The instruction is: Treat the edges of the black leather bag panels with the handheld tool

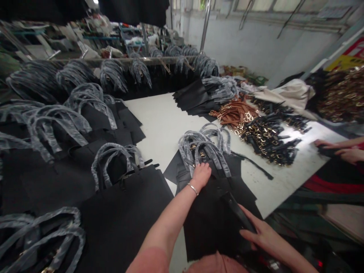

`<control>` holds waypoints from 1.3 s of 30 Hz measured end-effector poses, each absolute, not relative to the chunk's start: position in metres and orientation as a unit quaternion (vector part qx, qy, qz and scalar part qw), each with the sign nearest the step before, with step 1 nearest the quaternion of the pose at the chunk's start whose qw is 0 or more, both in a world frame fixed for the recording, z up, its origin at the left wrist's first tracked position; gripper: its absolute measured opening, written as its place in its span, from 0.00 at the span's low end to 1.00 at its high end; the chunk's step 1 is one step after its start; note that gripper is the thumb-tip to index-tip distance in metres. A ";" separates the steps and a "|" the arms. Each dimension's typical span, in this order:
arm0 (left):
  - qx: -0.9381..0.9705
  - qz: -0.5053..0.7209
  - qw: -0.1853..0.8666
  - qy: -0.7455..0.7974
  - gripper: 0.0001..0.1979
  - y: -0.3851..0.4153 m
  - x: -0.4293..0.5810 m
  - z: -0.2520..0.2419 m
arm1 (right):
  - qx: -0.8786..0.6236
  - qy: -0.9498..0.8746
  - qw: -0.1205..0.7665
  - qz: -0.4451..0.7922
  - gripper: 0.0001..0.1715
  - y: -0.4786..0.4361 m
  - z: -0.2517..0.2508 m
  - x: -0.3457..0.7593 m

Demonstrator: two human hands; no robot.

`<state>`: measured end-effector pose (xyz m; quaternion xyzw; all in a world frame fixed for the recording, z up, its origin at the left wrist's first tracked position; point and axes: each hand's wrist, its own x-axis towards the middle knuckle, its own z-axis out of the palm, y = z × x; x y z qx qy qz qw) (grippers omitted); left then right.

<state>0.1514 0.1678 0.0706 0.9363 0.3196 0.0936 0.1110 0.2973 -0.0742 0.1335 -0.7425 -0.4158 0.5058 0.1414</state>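
Note:
A stack of black handbags [210,227] lies flat in front of me, their handles [203,151] wrapped in clear plastic. My left hand [202,175], with a bracelet at the wrist, reaches over the upper part of the stack. Its fingers are bent down beside the wrapped handles and small gold fittings; their tips are hidden. Lower right, my right hand [257,231] has its thumb and fingers around a long, glossy black strip [240,212], held over the bag. The strip's lower end is blurred and partly covered by the hand.
More black bags [125,204] with wrapped handles cover the left side. Beyond the stack lie brown straps [234,112] and black straps with gold clasps [267,140] on the white table [150,110]. At right, another person's hands [341,149] hold something black. A metal rail [122,60] runs behind.

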 end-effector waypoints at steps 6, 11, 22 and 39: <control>0.950 0.071 0.119 0.282 0.12 0.192 0.154 0.078 | -0.760 -0.418 0.140 0.477 0.49 -0.088 0.131 0.301; 0.958 0.087 0.164 0.216 0.15 0.202 0.158 0.095 | -0.754 -0.428 0.161 0.472 0.49 -0.097 0.122 0.304; 0.955 -0.018 0.237 0.178 0.10 0.185 0.156 0.135 | -0.770 -0.406 0.162 0.464 0.45 -0.077 0.101 0.306; 0.802 0.007 0.396 0.446 0.19 0.142 0.151 0.036 | -0.748 -0.385 0.182 0.509 0.44 -0.028 0.114 0.301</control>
